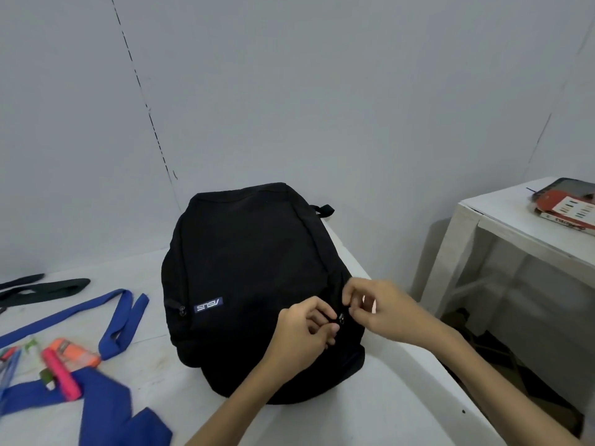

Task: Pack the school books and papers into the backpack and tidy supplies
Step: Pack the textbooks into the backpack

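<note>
Black backpack (254,268) zipped closed on white table (370,397), contents hidden, left hand (302,333) and right hand (383,312) both pinching zipper pulls (341,317), pink highlighter (61,375) beside.

Backpack (251,268): matt black woven cloth, soft, slightly creased; small woven label, blue with pale lettering, left of the grip. Zipper pull (341,318) at the fingertips: dark, faint sheen, metal or plastic, cannot tell. Table (402,397) under the grip: white, smooth, dull, a few scuffs. Far left of the grip: blue straps (119,320), matt cloth; pink highlighter (61,373), glossy plastic.
</note>
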`<state>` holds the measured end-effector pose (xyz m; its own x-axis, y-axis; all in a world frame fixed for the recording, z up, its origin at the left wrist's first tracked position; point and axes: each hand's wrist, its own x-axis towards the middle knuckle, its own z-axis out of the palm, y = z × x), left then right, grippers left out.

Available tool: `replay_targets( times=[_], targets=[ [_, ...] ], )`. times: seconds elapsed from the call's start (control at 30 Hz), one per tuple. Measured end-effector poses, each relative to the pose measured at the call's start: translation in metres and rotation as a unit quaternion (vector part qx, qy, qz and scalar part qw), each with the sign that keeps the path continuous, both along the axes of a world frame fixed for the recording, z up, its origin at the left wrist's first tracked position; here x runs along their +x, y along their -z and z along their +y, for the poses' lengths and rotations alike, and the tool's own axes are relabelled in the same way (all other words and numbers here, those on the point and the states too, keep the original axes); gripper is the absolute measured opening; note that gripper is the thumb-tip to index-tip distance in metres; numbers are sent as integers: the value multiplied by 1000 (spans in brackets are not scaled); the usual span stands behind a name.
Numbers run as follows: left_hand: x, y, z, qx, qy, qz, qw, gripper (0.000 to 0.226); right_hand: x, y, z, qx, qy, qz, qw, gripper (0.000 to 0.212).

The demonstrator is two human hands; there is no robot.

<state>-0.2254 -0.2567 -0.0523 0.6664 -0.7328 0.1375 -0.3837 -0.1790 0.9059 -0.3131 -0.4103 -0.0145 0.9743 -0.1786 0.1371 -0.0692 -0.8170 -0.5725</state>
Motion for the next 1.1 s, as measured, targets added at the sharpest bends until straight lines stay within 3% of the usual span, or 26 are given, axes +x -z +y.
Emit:
replay_targets(
  times=[0.1, 0.23, 0.37, 0.47, 0.57, 0.67, 0.87, 1.0, 1.1],
  targets=[
    [-3, 1, 3, 10, 0, -86, 996, 20, 8, 9, 6, -166, -30, 17, 985, 26],
    [-2, 1, 12, 11, 1, -122, 992, 31, 15, 26, 8, -307, -22, -62, 950, 19],
    [-4, -5, 36, 1, -5, -174, 985, 34, 11, 31, -9, -312, 31, -104, 944, 42],
    [-1, -8, 61, 2, -11, -211, 977, 35, 7, 22, -4, -316, 70, -119, 939, 43],
    [-3, -11, 70, 0, -6, -248, 969, 26, 5, 10, 21, -336, 11, -153, 929, 46],
    [-5, -14, 67, 12, -10, -263, 965, 22, 12, 10, 45, -374, -70, -125, 916, 50],
    [6, -14, 95, 47, -44, -290, 955, 26, 22, 12, 27, -354, -56, -117, 926, 40],
    [19, -14, 133, 85, -60, -277, 955, 33, 18, -12, 26, -324, -78, -29, 942, 20],
    [16, -15, 137, 89, -52, -286, 953, 32, 29, -17, 67, -323, -114, -84, 936, 42]
  ],
)
